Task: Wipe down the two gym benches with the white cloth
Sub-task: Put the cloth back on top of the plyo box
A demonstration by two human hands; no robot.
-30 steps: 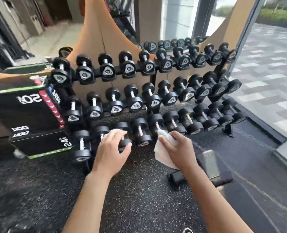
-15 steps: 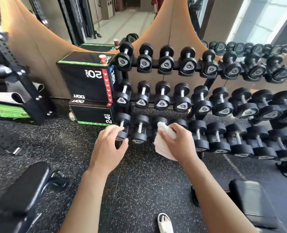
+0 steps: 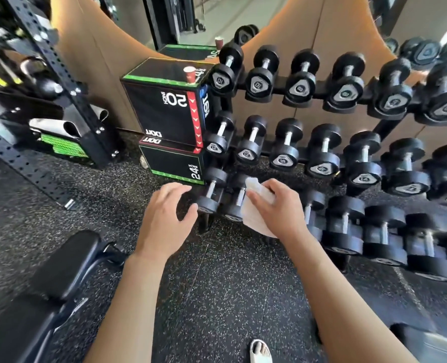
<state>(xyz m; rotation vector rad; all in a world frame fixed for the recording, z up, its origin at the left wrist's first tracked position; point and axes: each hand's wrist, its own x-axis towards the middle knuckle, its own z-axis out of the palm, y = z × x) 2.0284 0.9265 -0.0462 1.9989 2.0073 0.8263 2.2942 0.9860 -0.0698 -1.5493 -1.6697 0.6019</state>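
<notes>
Both hands now sit nearer the plyo boxes (image 3: pixel 164 111); the cloth (image 3: pixel 256 208) is bunched in the right hand (image 3: pixel 280 205), fingers curled round it, just right of the boxes; the left hand (image 3: pixel 167 218) is spread, empty; a bench (image 3: pixel 60 268) lies below-left of them.

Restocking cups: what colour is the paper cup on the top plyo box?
Red paper cup with a white rim, seen in the head view.
</notes>
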